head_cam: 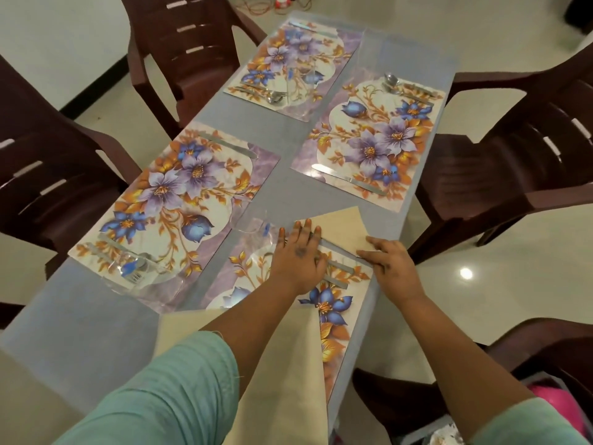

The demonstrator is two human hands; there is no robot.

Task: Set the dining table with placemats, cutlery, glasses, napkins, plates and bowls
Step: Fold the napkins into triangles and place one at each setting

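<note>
A beige cloth napkin [343, 228] lies folded over the far end of the nearest floral placemat [333, 313]. My left hand [300, 256] presses flat on the napkin with fingers spread. My right hand [390, 260] holds the napkin's right edge with fingertips on the fold. Cutlery [337, 268] lies on the mat under my hands, partly hidden. A clear glass [260, 231] stands just left of my left hand. More beige cloth [282, 364] drapes under my left forearm. Three other floral placemats [173, 203] [372, 139] [295, 62] carry cutlery, and two of them carry glasses.
The table [80, 319] has a grey-blue glass top. Dark brown plastic chairs stand around it: two on the left [48, 175] [179, 43], one on the right [513, 162], another at the near right [545, 342]. Red cable lies on the floor [279, 6] beyond.
</note>
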